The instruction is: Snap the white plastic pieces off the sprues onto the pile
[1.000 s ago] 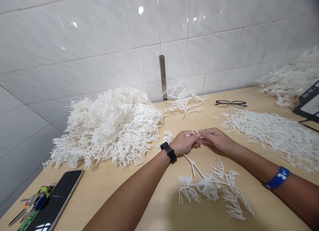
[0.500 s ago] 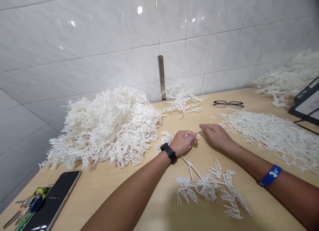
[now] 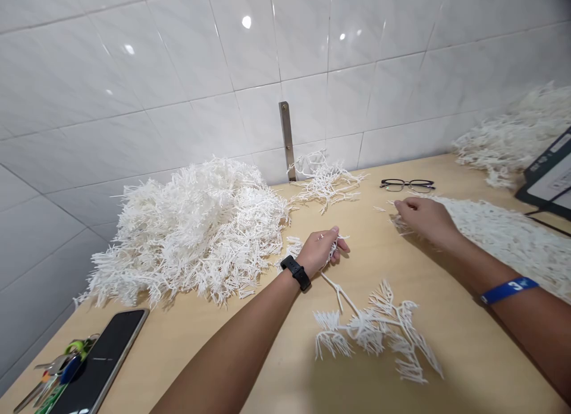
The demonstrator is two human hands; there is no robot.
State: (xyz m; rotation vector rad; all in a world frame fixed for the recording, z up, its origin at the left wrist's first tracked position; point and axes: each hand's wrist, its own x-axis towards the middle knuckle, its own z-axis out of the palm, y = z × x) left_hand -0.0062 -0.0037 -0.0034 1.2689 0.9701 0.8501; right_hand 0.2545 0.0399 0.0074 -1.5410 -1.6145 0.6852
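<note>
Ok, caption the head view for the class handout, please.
Left hand holds a white sprig; right hand over a heap of white sprigs.

The left hand (image 3: 317, 251), wearing a black strap watch (image 3: 295, 273), grips a small tuft of white plastic sprigs (image 3: 331, 248) above the pale wooden surface (image 3: 473, 336), near a branched white plastic spray (image 3: 370, 328). The open right hand (image 3: 426, 219) lies at the edge of a flat pile of white plastic strands (image 3: 504, 241), near black-framed glasses (image 3: 407, 185).

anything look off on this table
Nothing looks damaged. The only small oddity is a lone short white sprig lying by itself on the wooden tabletop, apart from the white sprig piles, just left of the right hand.
</note>
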